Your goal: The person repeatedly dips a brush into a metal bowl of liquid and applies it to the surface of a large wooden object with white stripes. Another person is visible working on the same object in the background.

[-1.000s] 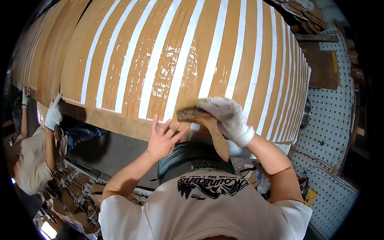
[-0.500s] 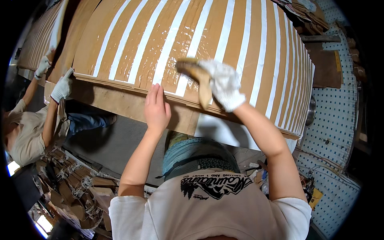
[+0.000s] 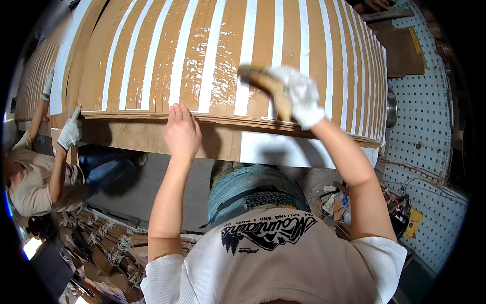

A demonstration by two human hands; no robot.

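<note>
Broad brown cardboard sheets (image 3: 132, 55) with white stripes lie stacked before me, and wet, shiny liquid coats the top around the middle. My right hand (image 3: 302, 99), in a white knit glove, is closed around a brush with a wooden handle (image 3: 281, 101). The dark head of the brush is over the striped surface; motion blur hides whether it touches. My bare left hand (image 3: 183, 133) lies at the stack's near edge with its fingers stretched out side by side, the fingertips on the top sheet.
At the left a co-worker's gloved hand (image 3: 71, 133) is by the stack's corner; the other glove (image 3: 48, 85) is beside another striped stack (image 3: 33, 81). Cardboard scraps (image 3: 109, 253) pile up at lower left. A blue-dotted pale surface (image 3: 422, 126) and a metal bowl (image 3: 391, 109) are at right.
My right hand has moved the brush rightward across the stripes. My left hand stays at the near edge. The whole view has shifted, and a white-edged sheet at far left has changed position.
</note>
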